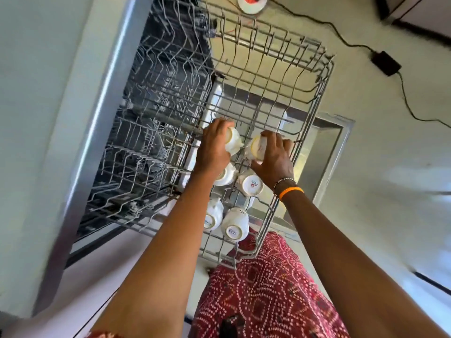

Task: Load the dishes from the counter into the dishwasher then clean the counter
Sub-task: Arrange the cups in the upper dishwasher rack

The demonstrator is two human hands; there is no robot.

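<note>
The upper wire rack [314, 113] of the dishwasher is pulled out over the open door. My left hand [214, 145] grips a white cup [234, 142], held upside down over the rack's middle. Just to its right, my right hand [273, 157] grips a second cup [256, 147], also tipped over. Nearer to me, several white cups sit upside down in the rack: one [225, 175] partly under my left wrist, one with a red logo [251, 185], and two more [213, 215] [235, 224] at the near end.
The lower rack [151, 123] stays inside the dishwasher tub on the left. The open door [336, 152] lies below the upper rack. A black cable with a power adapter [385, 63] runs across the floor at the upper right. A white round object [251, 4] lies beyond the rack.
</note>
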